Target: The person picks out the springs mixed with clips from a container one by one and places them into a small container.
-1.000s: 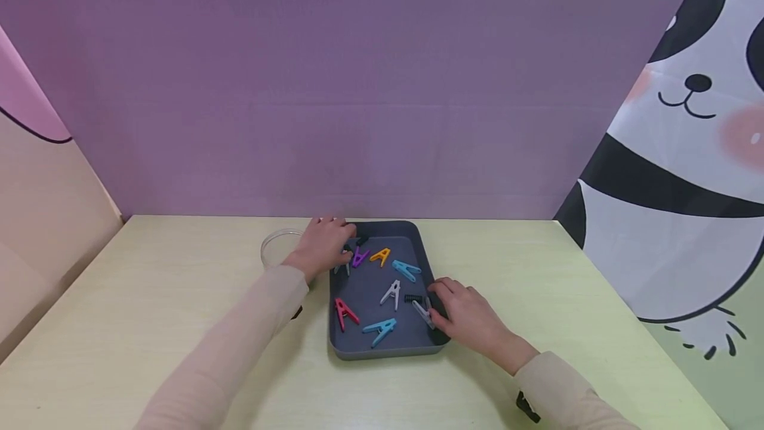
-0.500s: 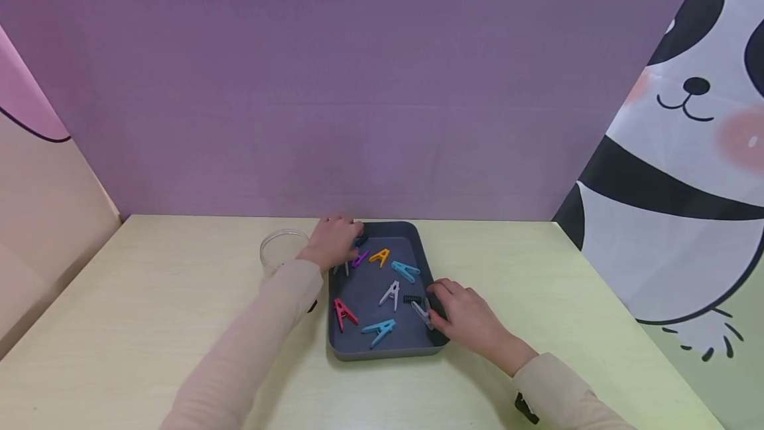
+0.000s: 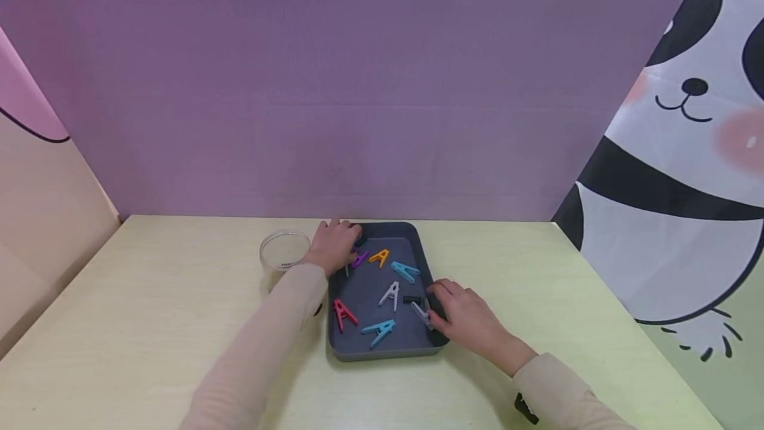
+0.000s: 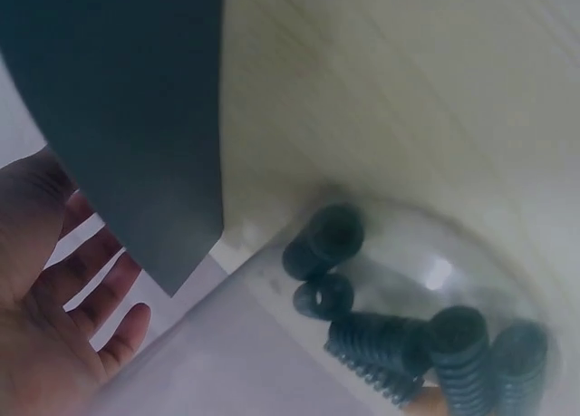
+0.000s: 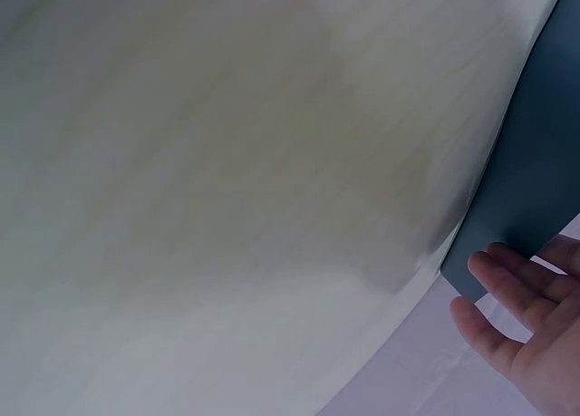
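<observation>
A dark grey tray holds several plastic clips: a red clip, a yellow clip, a purple clip, two blue ones and two pale grey ones. A dark coiled spring lies by the right wall. My left hand reaches over the rear left rim, thumb near the purple clip; its fingers look straight in the left wrist view, and its palm hides part of the corner. At the right rim, my right hand holds the tray, thumb inside and fingers against the outer wall.
Just left of the tray stands a clear round jar; several dark coiled springs show inside it in the left wrist view. A purple cloth hangs behind the pale table.
My left hand has shifted a little right over the tray's rear left corner, uncovering more of the jar. The right hand and the clips stay as they were.
</observation>
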`<action>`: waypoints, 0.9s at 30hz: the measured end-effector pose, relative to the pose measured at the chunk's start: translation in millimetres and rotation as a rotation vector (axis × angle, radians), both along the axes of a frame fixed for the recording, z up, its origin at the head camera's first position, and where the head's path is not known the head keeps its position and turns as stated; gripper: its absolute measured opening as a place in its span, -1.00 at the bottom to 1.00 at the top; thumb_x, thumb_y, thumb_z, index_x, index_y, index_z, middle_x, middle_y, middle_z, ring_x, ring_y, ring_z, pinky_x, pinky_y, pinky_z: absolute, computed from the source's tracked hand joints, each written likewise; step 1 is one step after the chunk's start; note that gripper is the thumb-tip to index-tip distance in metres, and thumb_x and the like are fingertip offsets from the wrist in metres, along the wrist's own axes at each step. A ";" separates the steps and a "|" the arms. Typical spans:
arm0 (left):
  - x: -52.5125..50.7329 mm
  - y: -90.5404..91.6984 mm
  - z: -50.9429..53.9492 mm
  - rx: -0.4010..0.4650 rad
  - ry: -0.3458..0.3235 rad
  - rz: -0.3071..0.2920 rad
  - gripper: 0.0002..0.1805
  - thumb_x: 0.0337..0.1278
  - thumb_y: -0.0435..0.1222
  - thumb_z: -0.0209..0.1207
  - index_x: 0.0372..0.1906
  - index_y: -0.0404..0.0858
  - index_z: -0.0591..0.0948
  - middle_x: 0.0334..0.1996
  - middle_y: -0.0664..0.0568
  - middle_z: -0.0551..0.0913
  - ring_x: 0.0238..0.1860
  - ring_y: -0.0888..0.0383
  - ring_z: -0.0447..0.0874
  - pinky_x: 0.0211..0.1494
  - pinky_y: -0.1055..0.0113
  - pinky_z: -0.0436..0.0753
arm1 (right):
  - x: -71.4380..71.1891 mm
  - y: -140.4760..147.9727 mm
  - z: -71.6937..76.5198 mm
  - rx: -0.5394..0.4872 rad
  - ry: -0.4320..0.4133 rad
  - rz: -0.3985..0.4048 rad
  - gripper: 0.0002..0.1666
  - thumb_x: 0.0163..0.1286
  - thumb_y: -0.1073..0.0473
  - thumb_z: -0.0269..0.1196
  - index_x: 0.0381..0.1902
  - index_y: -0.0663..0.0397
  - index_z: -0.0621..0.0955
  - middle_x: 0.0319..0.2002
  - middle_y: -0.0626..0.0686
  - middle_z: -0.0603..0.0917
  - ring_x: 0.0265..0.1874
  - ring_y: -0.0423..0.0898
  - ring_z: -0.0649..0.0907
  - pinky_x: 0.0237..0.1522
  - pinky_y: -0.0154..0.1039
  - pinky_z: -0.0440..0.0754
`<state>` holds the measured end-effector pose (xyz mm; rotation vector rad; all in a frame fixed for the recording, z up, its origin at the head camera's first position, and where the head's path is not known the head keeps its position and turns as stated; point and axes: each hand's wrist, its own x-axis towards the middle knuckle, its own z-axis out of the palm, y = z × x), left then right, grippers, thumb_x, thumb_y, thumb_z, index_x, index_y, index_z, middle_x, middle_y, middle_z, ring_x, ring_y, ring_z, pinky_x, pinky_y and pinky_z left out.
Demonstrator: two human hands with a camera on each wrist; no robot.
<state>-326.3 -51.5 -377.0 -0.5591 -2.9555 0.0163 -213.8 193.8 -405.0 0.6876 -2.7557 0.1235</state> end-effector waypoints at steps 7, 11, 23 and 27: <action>-2.2 1.2 -4.0 -0.009 -0.021 0.030 -0.55 0.00 -0.10 0.25 0.05 -0.08 0.50 0.04 0.01 0.55 0.08 0.01 0.37 0.14 0.04 0.37 | 0.0 0.3 0.1 -0.007 0.003 0.003 -0.62 0.14 0.07 0.24 -0.12 0.16 0.54 -0.12 0.05 0.59 -0.15 -0.07 0.58 -0.23 -0.14 0.57; -2.9 1.7 -5.6 -0.022 -0.045 0.048 -0.52 0.01 -0.10 0.24 0.10 -0.08 0.48 0.05 0.00 0.54 0.09 -0.01 0.37 0.16 0.04 0.36 | -0.4 0.6 -0.4 -0.014 0.003 0.003 -0.62 0.14 0.07 0.24 -0.12 0.15 0.54 -0.12 0.04 0.59 -0.15 -0.07 0.58 -0.22 -0.13 0.57; -8.1 3.1 -11.8 -0.045 -0.026 0.057 -0.52 -0.01 -0.08 0.25 0.08 -0.06 0.50 0.02 0.02 0.57 0.04 -0.01 0.40 0.12 0.06 0.37 | -0.9 0.7 -1.3 -0.008 0.007 0.000 -0.62 0.14 0.06 0.24 -0.12 0.15 0.54 -0.12 0.04 0.59 -0.14 -0.08 0.58 -0.22 -0.14 0.57; -9.0 5.1 -12.0 -0.053 -0.027 0.062 -0.52 -0.01 -0.08 0.24 0.09 -0.06 0.50 0.01 0.02 0.58 0.04 0.00 0.41 0.12 0.07 0.38 | -0.3 0.9 -0.6 -0.008 0.000 -0.005 -0.62 0.14 0.06 0.24 -0.12 0.15 0.54 -0.11 0.04 0.59 -0.14 -0.08 0.58 -0.22 -0.15 0.57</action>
